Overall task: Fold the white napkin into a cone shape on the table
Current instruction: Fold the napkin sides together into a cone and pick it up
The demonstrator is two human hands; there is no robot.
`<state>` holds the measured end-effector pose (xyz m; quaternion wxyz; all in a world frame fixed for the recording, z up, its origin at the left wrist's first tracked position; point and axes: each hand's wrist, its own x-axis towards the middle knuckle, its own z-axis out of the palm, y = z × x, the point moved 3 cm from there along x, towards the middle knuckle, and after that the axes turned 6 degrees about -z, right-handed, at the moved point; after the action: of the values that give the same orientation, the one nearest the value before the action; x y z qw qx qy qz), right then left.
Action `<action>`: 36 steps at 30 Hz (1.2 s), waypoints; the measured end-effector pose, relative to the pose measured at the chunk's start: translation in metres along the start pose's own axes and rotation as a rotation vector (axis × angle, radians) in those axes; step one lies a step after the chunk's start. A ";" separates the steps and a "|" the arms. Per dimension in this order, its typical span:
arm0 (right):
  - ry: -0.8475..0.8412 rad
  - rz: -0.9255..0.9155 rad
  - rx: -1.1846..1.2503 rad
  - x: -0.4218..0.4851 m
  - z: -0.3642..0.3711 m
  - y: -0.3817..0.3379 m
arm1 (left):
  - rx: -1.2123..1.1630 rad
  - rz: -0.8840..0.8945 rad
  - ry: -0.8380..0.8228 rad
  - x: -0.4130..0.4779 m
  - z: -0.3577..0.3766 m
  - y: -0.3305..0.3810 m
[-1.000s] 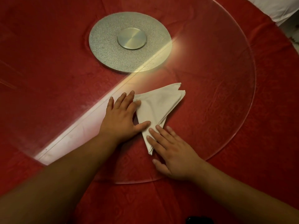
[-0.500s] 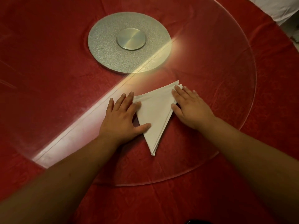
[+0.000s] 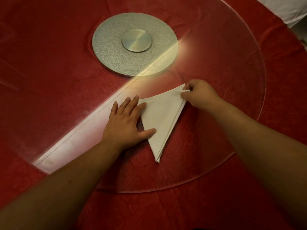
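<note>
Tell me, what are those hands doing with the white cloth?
A person is folding a white napkin on a round glass top that sits over a red tablecloth. The left hand lies flat and presses down the napkin's left side. The right hand pinches the far right corner. Right now the napkin is a flat triangle with its point toward the person, so it is not a cone yet.

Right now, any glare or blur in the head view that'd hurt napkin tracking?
Head view: a glare streak crosses the glass turntable diagonally, under the fingers of the left hand, just short of the white napkin; napkin edges sharp, no blur; right hand pinching its corner also sharp; forearms at the bottom go dark.
</note>
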<state>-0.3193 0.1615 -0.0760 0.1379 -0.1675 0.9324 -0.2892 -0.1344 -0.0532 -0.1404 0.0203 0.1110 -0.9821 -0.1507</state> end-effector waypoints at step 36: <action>-0.641 -0.071 -0.367 0.040 -0.034 -0.021 | -0.067 -0.004 -0.158 0.071 -0.016 0.028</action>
<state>-0.3624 0.1461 -0.0435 0.3806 -0.3040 0.8716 -0.0547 -0.2088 -0.0474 -0.1166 -0.0540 0.1000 -0.9748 -0.1919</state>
